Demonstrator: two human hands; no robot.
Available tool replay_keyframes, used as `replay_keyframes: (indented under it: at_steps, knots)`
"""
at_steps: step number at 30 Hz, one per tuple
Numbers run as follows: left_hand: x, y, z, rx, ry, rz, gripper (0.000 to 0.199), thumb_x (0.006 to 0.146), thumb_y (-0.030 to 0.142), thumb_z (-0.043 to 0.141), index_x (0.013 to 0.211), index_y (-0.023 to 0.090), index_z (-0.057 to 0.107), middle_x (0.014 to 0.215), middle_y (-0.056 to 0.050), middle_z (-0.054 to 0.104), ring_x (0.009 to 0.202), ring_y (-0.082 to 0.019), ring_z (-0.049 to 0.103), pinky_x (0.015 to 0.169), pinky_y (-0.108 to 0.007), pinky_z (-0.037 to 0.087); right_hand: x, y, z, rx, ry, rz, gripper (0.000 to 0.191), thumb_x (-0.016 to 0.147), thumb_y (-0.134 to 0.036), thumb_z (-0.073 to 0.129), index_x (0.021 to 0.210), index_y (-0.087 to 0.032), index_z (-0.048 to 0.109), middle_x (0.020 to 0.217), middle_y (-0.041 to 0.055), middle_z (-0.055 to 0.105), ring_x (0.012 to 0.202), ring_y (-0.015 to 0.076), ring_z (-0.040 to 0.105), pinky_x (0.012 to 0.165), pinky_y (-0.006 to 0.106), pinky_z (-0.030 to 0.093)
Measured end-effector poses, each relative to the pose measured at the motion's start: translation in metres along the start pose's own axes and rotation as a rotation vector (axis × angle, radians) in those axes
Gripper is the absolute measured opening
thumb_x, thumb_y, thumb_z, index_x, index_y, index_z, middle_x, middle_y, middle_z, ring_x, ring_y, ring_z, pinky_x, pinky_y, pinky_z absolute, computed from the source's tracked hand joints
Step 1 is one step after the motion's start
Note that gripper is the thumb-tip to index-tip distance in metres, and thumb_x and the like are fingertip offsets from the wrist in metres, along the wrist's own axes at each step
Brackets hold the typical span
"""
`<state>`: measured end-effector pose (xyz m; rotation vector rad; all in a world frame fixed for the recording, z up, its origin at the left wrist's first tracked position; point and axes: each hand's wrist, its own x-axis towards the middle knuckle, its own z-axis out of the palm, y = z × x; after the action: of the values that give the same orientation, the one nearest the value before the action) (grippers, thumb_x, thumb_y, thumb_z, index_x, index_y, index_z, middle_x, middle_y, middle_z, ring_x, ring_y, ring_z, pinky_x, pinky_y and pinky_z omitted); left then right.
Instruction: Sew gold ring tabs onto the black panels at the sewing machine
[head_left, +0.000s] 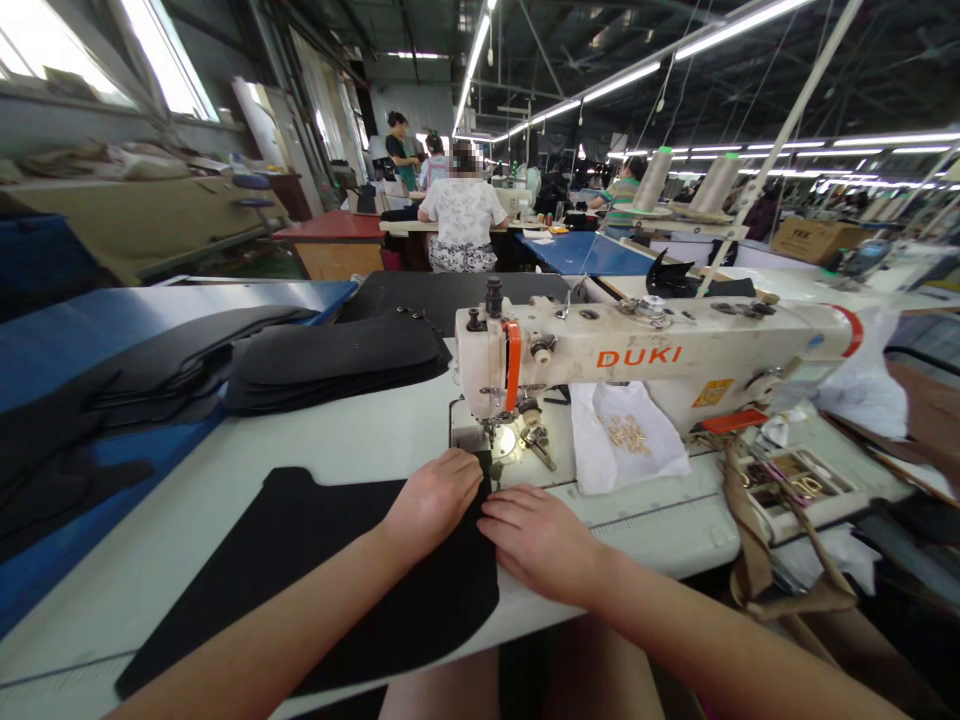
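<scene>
A large black fabric panel (337,540) lies on the white sewing table, its upper right corner close under the needle of a white sewing machine (570,350). My left hand (439,500) is closed on the panel near that corner, fingers curled down and the tips hidden. At the panel's right edge, my right hand (532,540) has its fingers together, closed at the fabric border; the thumb is hidden. Just beyond the fingers are the presser foot and needle area (491,432). The shiny round plate (504,443) shows beside it.
Stacked black panels (330,360) lie at the left, with more on a blue table (180,440). Small gold-coloured pieces sit on a white sheet (630,440) under the machine arm. A parts tray (806,485) and brown strap (750,560) are at right. People work farther back.
</scene>
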<state>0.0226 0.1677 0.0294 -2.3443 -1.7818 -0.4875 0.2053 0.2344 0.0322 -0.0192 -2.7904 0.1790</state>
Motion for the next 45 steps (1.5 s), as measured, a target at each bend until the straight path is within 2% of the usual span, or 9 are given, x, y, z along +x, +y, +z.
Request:
replay_keyframes:
  at_steps: [4, 8, 17, 30, 37, 45]
  knots:
    - [-0.001, 0.001, -0.002, 0.039, -0.009, 0.016, 0.028, 0.095, 0.017, 0.038, 0.074, 0.016, 0.056, 0.074, -0.004, 0.058, 0.075, -0.018, 0.053, 0.072, -0.032, 0.047, 0.007, 0.009, 0.009, 0.019, -0.015, 0.024, 0.015, 0.088, -0.013, 0.052, 0.096, -0.015, 0.065, 0.107, 0.0096, 0.068, 0.102, 0.0194, 0.061, 0.094, 0.033, 0.044]
    - [-0.002, 0.001, -0.001, 0.032, 0.032, 0.024, 0.029, 0.095, 0.017, 0.036, 0.075, 0.017, 0.057, 0.075, -0.004, 0.059, 0.075, -0.018, 0.054, 0.072, -0.032, 0.048, 0.004, 0.01, 0.014, 0.047, 0.006, 0.021, 0.016, 0.089, -0.013, 0.05, 0.096, -0.014, 0.065, 0.107, 0.011, 0.068, 0.103, 0.0193, 0.061, 0.093, 0.034, 0.045]
    - [0.0, -0.001, 0.001, -0.005, 0.044, 0.034, 0.028, 0.096, 0.02, 0.035, 0.079, 0.018, 0.058, 0.078, -0.004, 0.06, 0.08, -0.018, 0.057, 0.079, -0.034, 0.049, 0.003, 0.01, 0.014, 0.056, 0.051, 0.03, 0.017, 0.089, -0.014, 0.05, 0.095, -0.014, 0.065, 0.104, 0.0099, 0.07, 0.103, 0.0195, 0.061, 0.093, 0.032, 0.046]
    - [0.0, -0.001, 0.002, 0.002, 0.045, 0.043, 0.032, 0.097, 0.022, 0.032, 0.078, 0.018, 0.058, 0.078, -0.004, 0.059, 0.077, -0.018, 0.055, 0.077, -0.034, 0.049, 0.004, 0.009, 0.012, 0.048, 0.069, 0.024, 0.016, 0.088, -0.013, 0.05, 0.093, -0.013, 0.065, 0.103, 0.0103, 0.069, 0.101, 0.0202, 0.061, 0.092, 0.032, 0.046]
    - [-0.001, 0.0, 0.001, -0.026, 0.025, 0.023, 0.03, 0.097, 0.022, 0.033, 0.079, 0.018, 0.057, 0.078, -0.004, 0.059, 0.078, -0.018, 0.055, 0.076, -0.034, 0.049, 0.007, 0.01, 0.004, 0.055, 0.005, 0.048, 0.015, 0.087, -0.017, 0.053, 0.097, -0.015, 0.064, 0.105, 0.0087, 0.067, 0.101, 0.0209, 0.058, 0.094, 0.033, 0.044]
    - [-0.002, 0.002, -0.001, -0.058, 0.054, -0.012, 0.026, 0.097, 0.02, 0.035, 0.082, 0.018, 0.057, 0.08, -0.004, 0.059, 0.08, -0.018, 0.055, 0.076, -0.033, 0.05, 0.014, 0.021, 0.0, 0.003, -0.033, 0.093, 0.018, 0.086, -0.022, 0.052, 0.1, -0.014, 0.062, 0.109, 0.0102, 0.062, 0.104, 0.0231, 0.053, 0.097, 0.036, 0.041]
